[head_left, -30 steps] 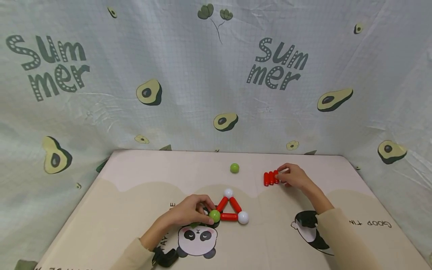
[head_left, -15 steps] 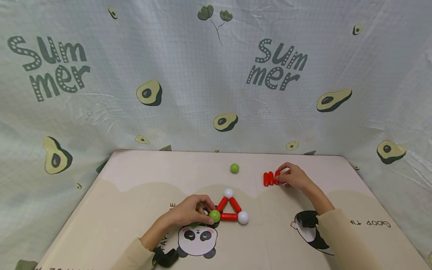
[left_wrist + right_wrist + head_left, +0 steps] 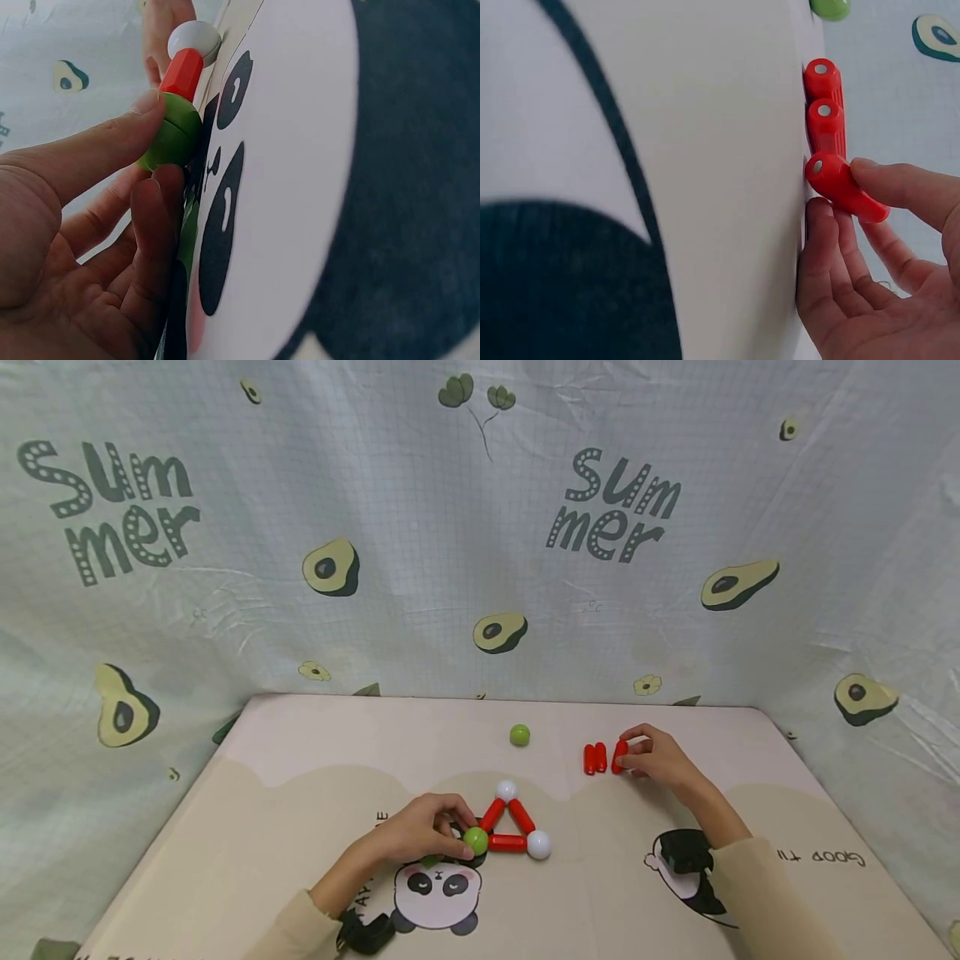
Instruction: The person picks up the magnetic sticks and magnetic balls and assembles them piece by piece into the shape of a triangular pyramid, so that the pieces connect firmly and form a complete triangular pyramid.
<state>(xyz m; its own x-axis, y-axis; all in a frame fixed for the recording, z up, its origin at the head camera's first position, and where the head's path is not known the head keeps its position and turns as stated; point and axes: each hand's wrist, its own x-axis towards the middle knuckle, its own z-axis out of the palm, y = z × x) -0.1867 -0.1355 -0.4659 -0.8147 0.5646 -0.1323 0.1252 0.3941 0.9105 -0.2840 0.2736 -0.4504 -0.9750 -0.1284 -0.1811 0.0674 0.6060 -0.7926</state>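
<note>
My left hand (image 3: 422,828) pinches a green ball (image 3: 476,840) between thumb and fingers. That ball is one corner of a flat triangle, joined by red magnetic rods (image 3: 507,843) to a near white ball (image 3: 538,844) and a far white ball (image 3: 507,790). At the right, my right hand (image 3: 658,758) pinches a loose red rod (image 3: 844,187), thumb on one side and fingers on the other. Beside it, a little apart in the head view, two more red rods (image 3: 595,758) lie side by side on the table.
A second green ball (image 3: 520,735) lies toward the back of the table (image 3: 315,727). Behind the table's far edge hangs a printed curtain (image 3: 420,535). A black strap-like object (image 3: 367,933) sits by the left sleeve.
My right hand has drawn one red rod slightly rightward, opening a gap from the other two. The left hand and the triangle stay in place.
</note>
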